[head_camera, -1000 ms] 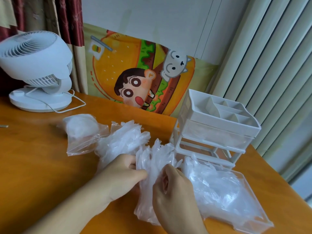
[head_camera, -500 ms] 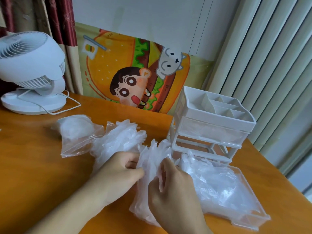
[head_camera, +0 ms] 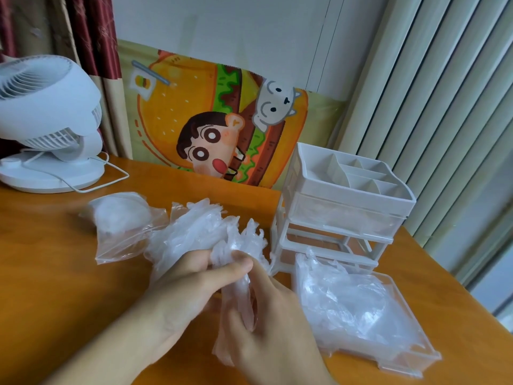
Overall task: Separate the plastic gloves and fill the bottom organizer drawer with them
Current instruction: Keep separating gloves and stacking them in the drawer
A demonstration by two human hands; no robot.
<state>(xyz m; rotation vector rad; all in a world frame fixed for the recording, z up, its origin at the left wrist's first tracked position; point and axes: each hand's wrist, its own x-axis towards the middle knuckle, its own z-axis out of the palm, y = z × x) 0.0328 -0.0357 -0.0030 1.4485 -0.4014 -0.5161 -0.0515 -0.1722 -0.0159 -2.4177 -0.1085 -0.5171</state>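
Note:
A crumpled stack of clear plastic gloves (head_camera: 194, 234) lies on the orange table in the middle. My left hand (head_camera: 188, 287) pinches a bunch of these gloves (head_camera: 244, 245) between thumb and fingers. My right hand (head_camera: 274, 334) grips the lower part of the same bunch, its fingers curled round the plastic. The clear bottom drawer (head_camera: 416, 354) sits pulled out on the table at the right, with several loose gloves (head_camera: 347, 295) inside. Behind it stands the white organizer (head_camera: 344, 207), its bottom slot open.
A zip bag (head_camera: 122, 226) with more white plastic lies left of the glove stack. A white desk fan (head_camera: 47, 126) with its cord stands at the far left. A cartoon burger board (head_camera: 216, 120) leans on the wall behind. The table edge is close on the right.
Both hands have drawn the bunch of gloves together. My left thumb now lies across the top of it and my right hand has slid lower along the plastic.

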